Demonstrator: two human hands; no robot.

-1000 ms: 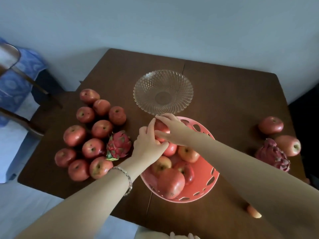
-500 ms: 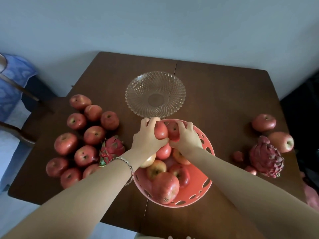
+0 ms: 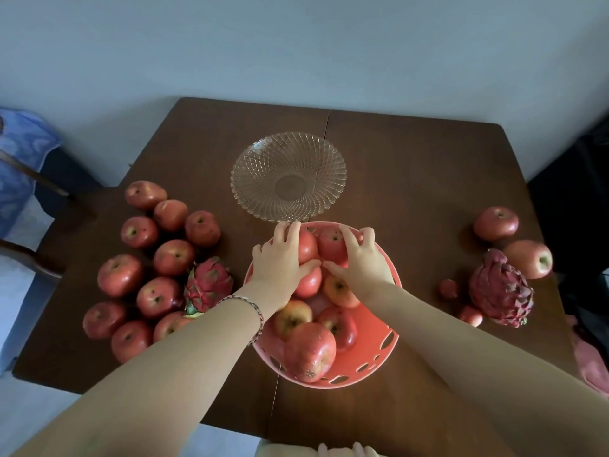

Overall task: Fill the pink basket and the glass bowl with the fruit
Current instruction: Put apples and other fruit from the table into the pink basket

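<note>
The pink basket (image 3: 372,364) stands at the table's near middle and holds several red apples. My left hand (image 3: 280,262) grips one apple (image 3: 307,247) at the basket's far rim. My right hand (image 3: 364,258) grips another apple (image 3: 331,242) beside it. Both apples sit on top of the pile. The glass bowl (image 3: 288,176) stands just behind the basket, with nothing in it. Several loose apples (image 3: 173,257) and a dragon fruit (image 3: 207,285) lie to the left.
On the right lie two apples (image 3: 496,223), a second dragon fruit (image 3: 499,288) and two small red fruits (image 3: 448,288). The brown table (image 3: 412,166) ends against a pale wall. A chair with blue cloth (image 3: 19,153) stands at the left.
Both hands have shifted to the basket's far rim and each now rests over its own apple. The view has moved slightly, so the table appears more centred.
</note>
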